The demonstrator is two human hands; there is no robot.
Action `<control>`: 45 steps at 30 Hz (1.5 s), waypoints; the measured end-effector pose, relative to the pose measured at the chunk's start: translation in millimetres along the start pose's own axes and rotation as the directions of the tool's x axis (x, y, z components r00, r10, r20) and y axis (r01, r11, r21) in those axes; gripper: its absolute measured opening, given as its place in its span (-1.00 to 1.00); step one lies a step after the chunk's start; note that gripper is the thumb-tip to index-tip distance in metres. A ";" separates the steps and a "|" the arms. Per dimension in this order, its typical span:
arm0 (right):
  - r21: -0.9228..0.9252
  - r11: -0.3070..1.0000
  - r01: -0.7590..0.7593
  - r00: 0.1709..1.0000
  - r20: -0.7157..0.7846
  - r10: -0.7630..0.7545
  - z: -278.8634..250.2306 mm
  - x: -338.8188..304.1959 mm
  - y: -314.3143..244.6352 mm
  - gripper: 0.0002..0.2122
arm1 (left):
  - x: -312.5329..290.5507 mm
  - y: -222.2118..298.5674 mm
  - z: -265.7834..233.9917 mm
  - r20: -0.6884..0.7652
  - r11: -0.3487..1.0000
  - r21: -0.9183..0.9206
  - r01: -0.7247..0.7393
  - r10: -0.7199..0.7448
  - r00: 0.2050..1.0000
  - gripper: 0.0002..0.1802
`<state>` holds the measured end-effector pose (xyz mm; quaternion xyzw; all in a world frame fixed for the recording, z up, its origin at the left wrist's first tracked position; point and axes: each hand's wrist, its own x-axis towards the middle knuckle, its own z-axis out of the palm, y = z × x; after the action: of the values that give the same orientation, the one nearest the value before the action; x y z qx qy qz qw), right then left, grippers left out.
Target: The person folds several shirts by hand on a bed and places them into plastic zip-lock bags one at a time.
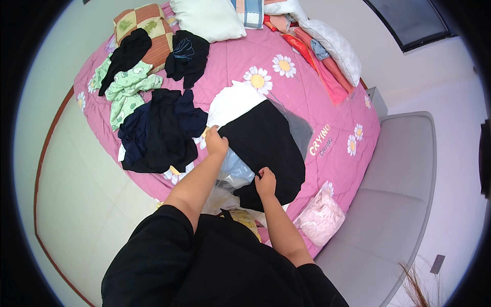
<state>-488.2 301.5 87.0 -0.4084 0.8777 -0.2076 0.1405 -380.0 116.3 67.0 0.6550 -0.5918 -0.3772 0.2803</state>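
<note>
A black garment [266,138] lies spread on the bed in front of me, with white cloth [232,105] showing at its far left end. I cannot tell whether the white is part of it or a separate piece. My left hand [217,142] pinches the garment's left edge, close to where black meets white. Lower down and to the right, my right hand [266,182] grips the same edge between thumb and fingers. Clear plastic bags with something light blue [236,169] inside lie between my forearms, partly under the garment. Grey see-through plastic [299,130] sticks out along its right side.
Dark clothes [163,130], a green patterned garment [128,92] and black pieces [188,56] lie at the left on the pink flowered quilt [230,61]. Pillows [209,20] line the far edge. A bagged pink item [322,217] sits near the grey headboard [391,199].
</note>
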 end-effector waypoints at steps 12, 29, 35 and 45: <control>0.168 0.985 0.036 0.999 -0.040 -0.030 -8.6 1.9 3.6 -0.80 | 2.8 13.7 3.0 0.779 -0.040 0.222 -0.974 0.608 0.152 -0.89; 0.054 0.975 0.216 0.938 -0.288 -0.192 -18.2 -3.0 3.3 -0.81 | 48.4 84.3 27.7 0.626 -0.088 0.223 -0.971 0.776 0.074 -0.93; 0.093 0.964 0.250 0.944 -0.243 -0.222 -12.5 -9.9 15.3 -0.82 | 45.6 80.2 16.7 0.530 0.050 0.224 -0.973 0.832 0.165 -0.92; 0.020 0.983 0.180 0.972 -0.158 -0.175 -7.4 6.1 3.8 -0.80 | -26.6 -2.6 4.6 0.625 0.278 -0.174 -0.945 0.773 0.112 -0.65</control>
<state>-497.5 300.8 91.2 -0.4653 0.8424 -0.2653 0.0593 -382.7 143.2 66.6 0.0518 -0.9575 -0.2410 0.1496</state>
